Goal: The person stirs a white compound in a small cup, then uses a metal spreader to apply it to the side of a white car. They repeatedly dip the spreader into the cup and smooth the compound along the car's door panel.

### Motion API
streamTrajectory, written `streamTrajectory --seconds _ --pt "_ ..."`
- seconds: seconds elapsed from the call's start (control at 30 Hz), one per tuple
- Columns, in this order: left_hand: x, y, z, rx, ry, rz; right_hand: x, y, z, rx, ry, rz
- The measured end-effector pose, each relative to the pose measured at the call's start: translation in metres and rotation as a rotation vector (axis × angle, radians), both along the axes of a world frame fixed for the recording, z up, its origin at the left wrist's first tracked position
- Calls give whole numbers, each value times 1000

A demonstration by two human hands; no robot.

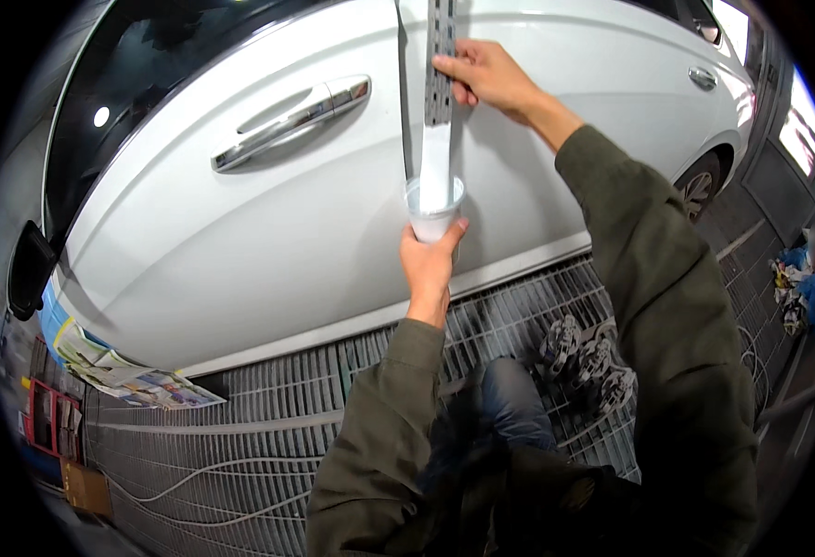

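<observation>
My left hand (429,262) is closed round a small clear plastic cup (433,223) with white liquid in it, held upright in front of the white car's doors. Above it, my right hand (496,76) pinches a flat metal mixing stick (440,70) with slots and markings along its length. The stick stands nearly upright, its lower part coated in white liquid and its tip inside the cup, hidden by the liquid and cup wall. Close behind both hands is the white car door (324,213), with a chrome door handle (291,125) to the left.
Newspaper masking (138,376) covers part of the car's front at the left. Metal floor grating (268,408) lies below, with pale hoses (213,469) across it. A cardboard box (86,488) sits at lower left. Crumpled coloured rubbish (793,288) lies at far right, beyond the rear wheel (700,186).
</observation>
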State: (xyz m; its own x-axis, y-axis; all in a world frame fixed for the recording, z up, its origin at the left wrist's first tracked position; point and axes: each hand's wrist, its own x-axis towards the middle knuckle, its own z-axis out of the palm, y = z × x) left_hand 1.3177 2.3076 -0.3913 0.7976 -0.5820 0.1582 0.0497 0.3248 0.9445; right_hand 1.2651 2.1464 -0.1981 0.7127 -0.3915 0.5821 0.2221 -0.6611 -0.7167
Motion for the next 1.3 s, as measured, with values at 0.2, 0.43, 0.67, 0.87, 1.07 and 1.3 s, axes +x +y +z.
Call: streamTrajectory --seconds 0.2,0.43,0.67,0.87,1.07,1.3 --pt "3 2 5 26 -19 -21 24 -19 6 10 10 104" --pt "1 6 2 47 -10 -1 39 -21 10 -26 21 141" --pt "-1 -1 0 16 13 -13 37 -25 16 -34 20 169" --pt "1 -3 -16 -7 24 8 26 -7 13 -59 72 117" --pt "2 1 -20 8 28 36 17 2 -41 -84 129 142" --pt "0 -4 -19 -41 29 79 5 16 -64 -31 101 91"
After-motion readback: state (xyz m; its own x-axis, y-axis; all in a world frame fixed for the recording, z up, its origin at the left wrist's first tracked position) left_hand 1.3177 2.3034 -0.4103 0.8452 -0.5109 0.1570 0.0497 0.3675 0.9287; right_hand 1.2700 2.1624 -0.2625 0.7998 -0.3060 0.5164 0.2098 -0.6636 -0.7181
